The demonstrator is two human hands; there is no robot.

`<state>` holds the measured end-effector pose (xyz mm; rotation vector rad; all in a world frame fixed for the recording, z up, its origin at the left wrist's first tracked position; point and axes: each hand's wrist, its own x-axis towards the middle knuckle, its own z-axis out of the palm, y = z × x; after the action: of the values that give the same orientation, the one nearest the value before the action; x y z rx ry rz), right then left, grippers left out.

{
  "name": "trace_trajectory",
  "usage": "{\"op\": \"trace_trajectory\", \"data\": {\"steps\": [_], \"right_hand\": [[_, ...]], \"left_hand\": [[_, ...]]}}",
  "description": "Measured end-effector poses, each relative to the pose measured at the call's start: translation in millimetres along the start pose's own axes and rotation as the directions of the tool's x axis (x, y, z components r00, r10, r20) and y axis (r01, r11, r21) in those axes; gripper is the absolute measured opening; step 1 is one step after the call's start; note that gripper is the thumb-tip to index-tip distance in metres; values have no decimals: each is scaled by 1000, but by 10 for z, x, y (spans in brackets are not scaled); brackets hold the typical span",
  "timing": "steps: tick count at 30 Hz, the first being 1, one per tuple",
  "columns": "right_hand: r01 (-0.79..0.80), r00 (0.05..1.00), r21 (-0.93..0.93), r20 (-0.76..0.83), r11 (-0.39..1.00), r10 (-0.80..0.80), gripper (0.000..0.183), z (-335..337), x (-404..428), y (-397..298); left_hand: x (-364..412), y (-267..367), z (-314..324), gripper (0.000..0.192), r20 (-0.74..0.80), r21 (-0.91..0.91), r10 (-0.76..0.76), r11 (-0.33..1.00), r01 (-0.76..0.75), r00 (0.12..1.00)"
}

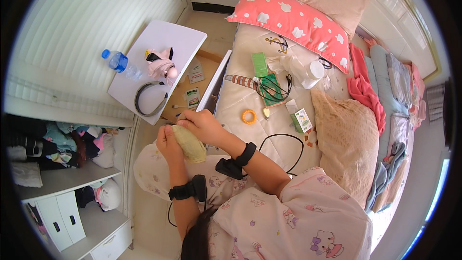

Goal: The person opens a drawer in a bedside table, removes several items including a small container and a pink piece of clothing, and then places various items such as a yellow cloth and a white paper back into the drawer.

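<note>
Above my lap, a small pale yellow-green piece, perhaps cloth or a soft pouch (190, 144), hangs from both hands. My left hand (169, 145) pinches its upper left edge with thumb and fingers. Its top edge is gripped by my right hand (203, 124), whose curled fingers are partly hidden. Just beyond the hands is an open nightstand drawer (184, 81) with a small green-and-white packet (193, 97), another flat packet (196, 74) and a white cable plug (177, 107) in it.
On the nightstand (180, 32) are a water bottle (117, 61), a folded pink umbrella (160, 65) and a headband (137, 97). The bed holds an orange ring (249, 117), a coiled black cable (274, 88), small boxes (302, 121) and a white tub (316, 70). Open shelves (72, 178) stand left.
</note>
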<state>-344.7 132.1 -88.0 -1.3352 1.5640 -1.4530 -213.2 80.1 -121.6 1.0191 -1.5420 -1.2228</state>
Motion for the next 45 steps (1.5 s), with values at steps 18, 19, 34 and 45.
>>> {"op": "trace_trajectory", "data": {"steps": [18,19,34,45], "right_hand": [[-497,788,-73,-455,865,414,22,-1499,-102,866],[-401,762,2,-555,916,335,24,-1735,-170,1040],[-237,835,-752,-481,615,-266,37,-1789,-82,560],[-590,691,721,217,364,690,38,142,1034,1710]], "left_hand": [[141,-81,-82,22,-56,-503,-374,812,297,926],[150,-87,-62,19,-44,-492,-400,807,329,916],[122,-208,-76,15,28,-445,-459,789,422,888],[157,-271,-156,19,-91,-564,-574,703,433,814]]}}
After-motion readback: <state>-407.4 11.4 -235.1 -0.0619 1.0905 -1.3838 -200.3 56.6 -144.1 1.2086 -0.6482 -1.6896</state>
